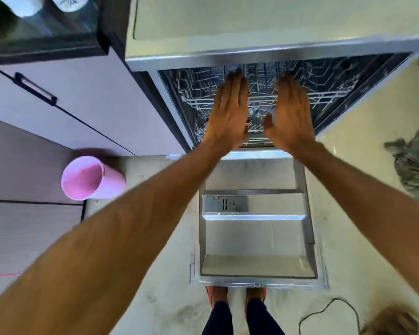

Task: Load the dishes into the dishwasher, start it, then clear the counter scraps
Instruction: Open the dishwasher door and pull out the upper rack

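The dishwasher [169, 112] stands in front of me with its door [257, 238] folded flat down toward my feet. Wire racks [324, 93] fill the dark cavity; the blur hides what lies in them. My left hand [230, 110] and my right hand [290, 112] reach side by side into the opening at the front of the racks. Fingers on both are straight and together, holding nothing. Whether the fingertips touch a rack I cannot tell.
A pink bin [90, 178] stands on the floor at the left, beside lilac cabinet fronts [82, 97]. A grey cloth [414, 163] lies on the floor at the right. A black cable [329, 310] curls near my feet. The counter top [276, 18] runs above the dishwasher.
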